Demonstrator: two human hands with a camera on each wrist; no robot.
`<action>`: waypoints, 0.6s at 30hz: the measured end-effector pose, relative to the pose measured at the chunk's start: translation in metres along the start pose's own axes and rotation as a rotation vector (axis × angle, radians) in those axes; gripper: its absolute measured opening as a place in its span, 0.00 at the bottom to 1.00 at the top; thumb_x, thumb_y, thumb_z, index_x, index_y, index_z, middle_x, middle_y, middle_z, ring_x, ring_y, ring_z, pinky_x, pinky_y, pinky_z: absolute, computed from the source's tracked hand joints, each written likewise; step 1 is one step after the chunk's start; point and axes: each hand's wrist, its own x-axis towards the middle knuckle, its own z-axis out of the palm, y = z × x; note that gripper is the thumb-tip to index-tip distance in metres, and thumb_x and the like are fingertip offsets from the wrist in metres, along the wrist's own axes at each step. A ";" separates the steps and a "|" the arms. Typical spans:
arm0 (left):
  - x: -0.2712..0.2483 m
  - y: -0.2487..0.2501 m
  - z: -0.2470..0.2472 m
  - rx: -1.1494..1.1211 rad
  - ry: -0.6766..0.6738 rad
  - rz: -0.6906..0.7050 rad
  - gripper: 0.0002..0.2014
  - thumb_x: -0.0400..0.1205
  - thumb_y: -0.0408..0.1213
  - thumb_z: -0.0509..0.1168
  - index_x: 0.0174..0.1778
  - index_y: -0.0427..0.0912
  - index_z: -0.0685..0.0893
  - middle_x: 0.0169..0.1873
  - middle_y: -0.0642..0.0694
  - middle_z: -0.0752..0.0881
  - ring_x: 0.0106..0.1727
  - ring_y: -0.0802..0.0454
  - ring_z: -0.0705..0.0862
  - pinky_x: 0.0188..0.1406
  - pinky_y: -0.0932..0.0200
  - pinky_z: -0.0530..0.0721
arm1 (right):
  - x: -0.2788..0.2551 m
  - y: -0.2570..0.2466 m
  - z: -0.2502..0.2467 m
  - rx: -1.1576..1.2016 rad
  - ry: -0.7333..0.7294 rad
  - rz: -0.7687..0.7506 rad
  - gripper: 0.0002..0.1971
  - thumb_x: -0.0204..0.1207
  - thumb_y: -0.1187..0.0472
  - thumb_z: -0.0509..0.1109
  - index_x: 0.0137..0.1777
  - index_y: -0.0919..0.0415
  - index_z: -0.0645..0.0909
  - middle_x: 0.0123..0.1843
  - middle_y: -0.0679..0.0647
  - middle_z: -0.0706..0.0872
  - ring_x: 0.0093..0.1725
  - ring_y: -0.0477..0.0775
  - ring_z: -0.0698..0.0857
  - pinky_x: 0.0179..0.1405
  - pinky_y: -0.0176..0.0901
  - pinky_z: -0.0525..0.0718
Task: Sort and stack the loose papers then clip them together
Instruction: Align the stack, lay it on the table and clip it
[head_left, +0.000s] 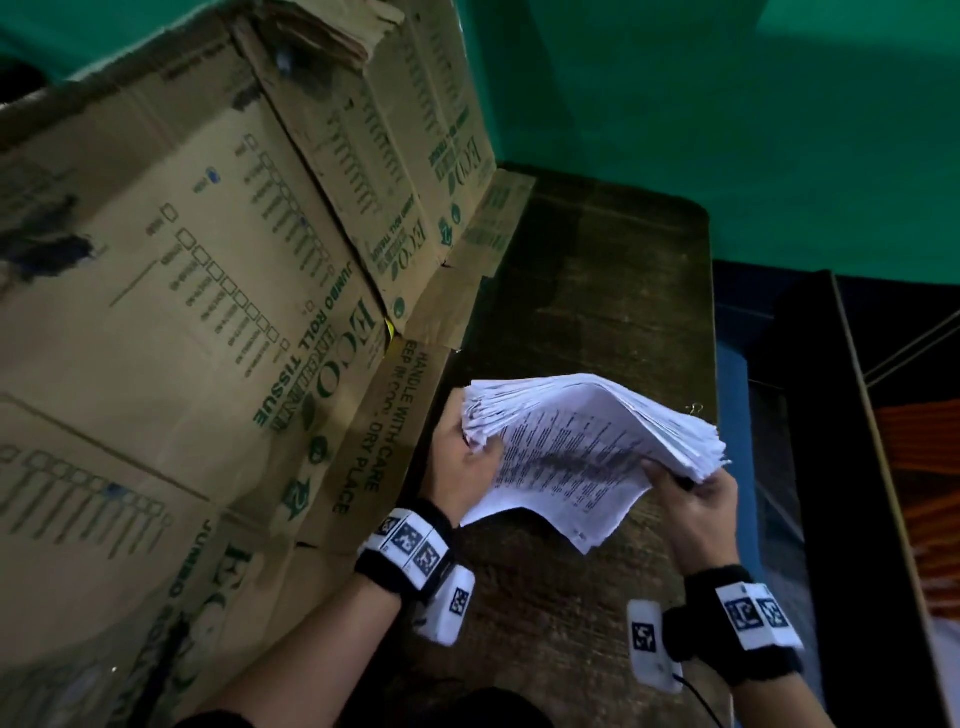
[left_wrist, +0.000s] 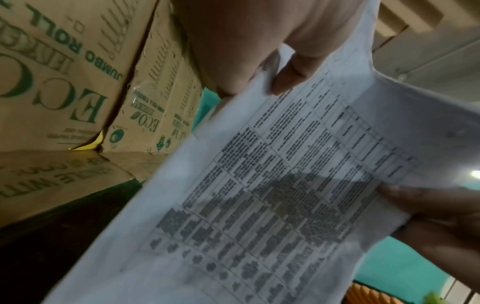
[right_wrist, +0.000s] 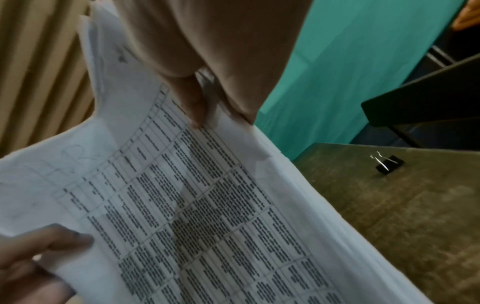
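Observation:
A thick stack of white printed papers (head_left: 582, 447) is held up off the dark wooden table (head_left: 597, 291), its edges uneven. My left hand (head_left: 467, 467) grips the stack's left side, thumb on the printed top sheet (left_wrist: 285, 195). My right hand (head_left: 696, 493) grips the right side, thumb on the sheet (right_wrist: 197, 205) and fingers underneath. A black binder clip (right_wrist: 389, 164) with silver handles lies on the table beyond the stack; in the head view only the binder clip's handles (head_left: 695, 409) peek out past the papers.
Large cardboard boxes (head_left: 208, 291) printed "ECO jumbo roll tissue" stand along the table's left side, their flaps lying on the tabletop. A green wall (head_left: 727, 104) is behind. A dark bench or frame (head_left: 831, 467) sits right of the table edge.

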 end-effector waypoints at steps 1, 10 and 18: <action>-0.006 0.000 0.000 -0.002 0.011 0.029 0.16 0.75 0.29 0.65 0.53 0.53 0.77 0.44 0.53 0.85 0.45 0.62 0.85 0.46 0.69 0.82 | -0.004 -0.004 0.002 -0.029 0.007 -0.036 0.19 0.72 0.83 0.67 0.48 0.56 0.83 0.41 0.26 0.88 0.43 0.27 0.85 0.45 0.22 0.81; -0.021 -0.033 -0.019 0.149 -0.053 -0.098 0.19 0.76 0.32 0.60 0.62 0.51 0.70 0.58 0.43 0.78 0.57 0.73 0.78 0.56 0.77 0.76 | -0.007 0.012 -0.002 -0.080 -0.090 0.027 0.24 0.67 0.84 0.64 0.60 0.62 0.78 0.50 0.29 0.88 0.50 0.29 0.84 0.51 0.25 0.80; -0.008 -0.029 -0.021 0.204 -0.087 -0.221 0.16 0.72 0.28 0.60 0.46 0.15 0.69 0.36 0.35 0.83 0.31 0.46 0.79 0.26 0.64 0.70 | 0.004 0.013 0.003 -0.091 -0.122 -0.006 0.25 0.57 0.74 0.63 0.58 0.67 0.77 0.50 0.44 0.86 0.48 0.29 0.84 0.50 0.30 0.80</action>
